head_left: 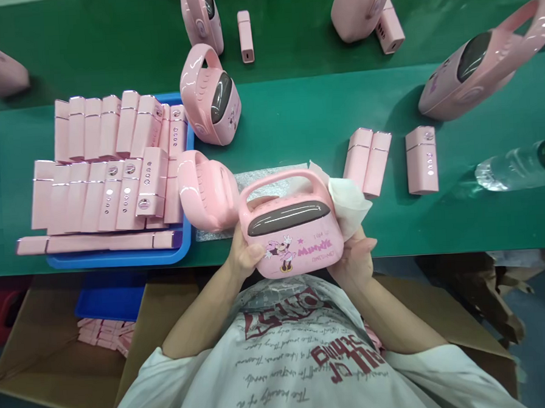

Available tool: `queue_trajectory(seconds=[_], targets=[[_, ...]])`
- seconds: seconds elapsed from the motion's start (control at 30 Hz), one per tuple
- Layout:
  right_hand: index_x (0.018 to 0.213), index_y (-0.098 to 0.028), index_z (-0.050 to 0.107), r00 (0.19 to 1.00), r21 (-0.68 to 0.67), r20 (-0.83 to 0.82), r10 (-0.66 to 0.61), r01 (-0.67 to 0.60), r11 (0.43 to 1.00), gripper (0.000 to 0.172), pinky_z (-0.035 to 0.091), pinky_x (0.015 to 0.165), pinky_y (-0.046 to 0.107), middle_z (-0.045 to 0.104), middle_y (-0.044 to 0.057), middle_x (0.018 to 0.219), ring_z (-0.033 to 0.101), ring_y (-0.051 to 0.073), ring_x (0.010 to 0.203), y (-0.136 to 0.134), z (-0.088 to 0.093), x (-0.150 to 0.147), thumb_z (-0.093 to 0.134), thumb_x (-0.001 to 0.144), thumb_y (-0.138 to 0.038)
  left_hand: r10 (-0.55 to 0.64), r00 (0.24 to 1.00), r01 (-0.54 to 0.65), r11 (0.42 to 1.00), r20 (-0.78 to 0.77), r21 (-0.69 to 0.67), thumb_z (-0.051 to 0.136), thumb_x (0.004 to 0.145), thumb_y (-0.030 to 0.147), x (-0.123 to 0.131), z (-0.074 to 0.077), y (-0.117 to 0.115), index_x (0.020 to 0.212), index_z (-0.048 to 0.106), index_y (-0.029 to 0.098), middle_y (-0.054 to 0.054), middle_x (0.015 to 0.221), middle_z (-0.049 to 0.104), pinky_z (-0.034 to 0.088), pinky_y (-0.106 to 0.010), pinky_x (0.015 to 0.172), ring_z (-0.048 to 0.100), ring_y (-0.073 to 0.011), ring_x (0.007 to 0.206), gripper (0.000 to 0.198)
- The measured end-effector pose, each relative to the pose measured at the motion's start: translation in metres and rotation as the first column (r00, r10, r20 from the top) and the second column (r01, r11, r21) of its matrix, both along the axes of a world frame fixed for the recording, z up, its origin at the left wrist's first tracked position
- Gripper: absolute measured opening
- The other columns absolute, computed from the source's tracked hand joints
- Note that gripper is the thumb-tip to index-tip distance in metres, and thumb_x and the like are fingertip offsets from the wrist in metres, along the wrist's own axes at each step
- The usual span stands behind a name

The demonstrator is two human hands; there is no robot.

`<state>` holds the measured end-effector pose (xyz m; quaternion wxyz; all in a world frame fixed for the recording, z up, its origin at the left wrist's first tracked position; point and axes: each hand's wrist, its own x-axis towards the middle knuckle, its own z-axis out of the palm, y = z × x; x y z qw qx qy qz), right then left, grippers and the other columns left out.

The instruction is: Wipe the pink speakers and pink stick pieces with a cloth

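In front of my chest I hold a pink portable speaker [302, 251] with a carrying handle, a dark glossy strip and a Minnie print facing up. My left hand [246, 254] grips its left end, thumb on the front. At its right end is my right hand [355, 260], with a white wiping cloth [350, 203] bunched between hand and speaker; the fingertips are partly hidden. Another pink speaker [212, 192] sits just left of the held one, on a silvery bubble-wrap sheet [271, 175]. A third speaker [217, 106] stands behind it.
A blue tray [165, 256] at left holds several pink square-sided sticks with buttons [112, 194]. Similar sticks [420, 159] and a clear bottle [508, 168] are on the right. More speakers [466, 72] stand farther back. A cardboard box [38, 362] is below the table edge.
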<state>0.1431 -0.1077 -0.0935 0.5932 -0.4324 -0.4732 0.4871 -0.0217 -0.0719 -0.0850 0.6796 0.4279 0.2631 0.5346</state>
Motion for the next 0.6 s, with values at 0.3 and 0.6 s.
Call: queue_trajectory(seconds=[0.3, 0.6], targets=[[0.122, -0.032, 0.062, 0.977, 0.319, 0.204, 0.065, -0.129, 0.939, 0.055, 0.046, 0.101, 0.050, 0.066, 0.004, 0.120, 0.058, 0.029, 0.119, 0.013, 0.031, 0.027, 0.027, 0.095, -0.064, -0.200, 0.978, 0.209, 0.940, 0.063, -0.270, 0.074, 0.064, 0.050, -0.001, 0.029, -0.013, 0.113, 0.063, 0.022, -0.009, 0.108, 0.069, 0.051, -0.049, 0.093, 0.064, -0.0346, 0.106, 0.058], [0.110, -0.017, 0.066, 0.725, 0.364, 0.664, 0.184, -0.529, 0.767, 0.056, 0.051, 0.067, 0.031, 0.065, 0.012, 0.094, 0.063, 0.020, 0.083, 0.034, 0.063, 0.047, 0.025, 0.099, -0.053, -0.422, 0.907, 0.413, 0.893, -0.012, -0.177, 0.071, 0.073, 0.042, -0.007, 0.056, -0.019, 0.133, 0.048, 0.025, -0.011, 0.118, 0.064, 0.047, -0.049, 0.096, 0.061, -0.0350, 0.112, 0.066]])
